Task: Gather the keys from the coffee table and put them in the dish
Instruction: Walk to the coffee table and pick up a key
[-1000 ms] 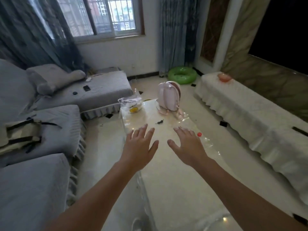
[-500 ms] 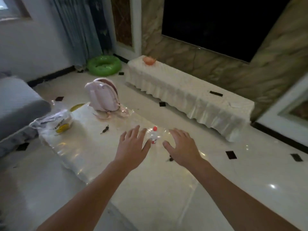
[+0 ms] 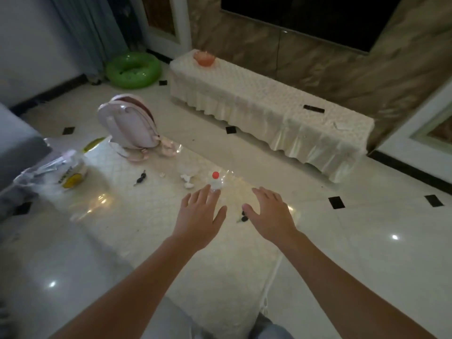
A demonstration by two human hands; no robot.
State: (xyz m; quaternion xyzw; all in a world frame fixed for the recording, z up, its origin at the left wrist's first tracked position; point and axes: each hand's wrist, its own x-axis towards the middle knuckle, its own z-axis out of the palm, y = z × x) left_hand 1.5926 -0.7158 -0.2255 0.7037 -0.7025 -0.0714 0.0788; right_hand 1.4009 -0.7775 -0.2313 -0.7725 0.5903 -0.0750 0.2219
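Note:
A dark key [image 3: 141, 178] lies on the pale coffee table [image 3: 137, 216], left of centre. A second set of dark keys [image 3: 242, 218] rests near the table's right edge, just left of my right hand's thumb. My left hand [image 3: 199, 217] hovers open above the table, fingers spread, its fingertips in front of a small clear bottle. My right hand [image 3: 271, 212] is also open and holds nothing. An orange dish [image 3: 204, 58] stands on the far left end of the long covered bench [image 3: 269, 106] across the floor.
A small red-capped bottle [image 3: 215, 183], crumpled tissues [image 3: 187, 178], a pink backpack [image 3: 129, 126] and a plastic bag [image 3: 58, 172] sit on the table. A green swim ring [image 3: 133, 69] lies on the floor by the curtain. A grey sofa edge [image 3: 17, 143] is at the left.
My view has swung right from the sofa and window toward the bench and dish. Both hands stay open over the table, and the keys near my right thumb have come into sight.

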